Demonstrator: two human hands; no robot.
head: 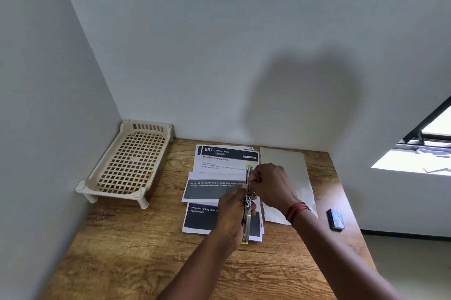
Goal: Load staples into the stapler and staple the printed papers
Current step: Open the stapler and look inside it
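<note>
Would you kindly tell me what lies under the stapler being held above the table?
Overlapping printed papers lie beneath the stapler, on the wooden table. The left hand gripping it and the right hand pinching its upper part hide the sheets directly below.

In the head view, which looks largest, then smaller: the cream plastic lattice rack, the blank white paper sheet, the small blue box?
1. Cream plastic lattice rack.
2. Blank white paper sheet; partly covered, yet clearly smaller.
3. Small blue box, smallest by far.

The front of the table (pixel 136 263) is bare wood. Printed papers (pixel 219 165) cover the middle; a cream rack (pixel 127 163) fills the left corner
</note>
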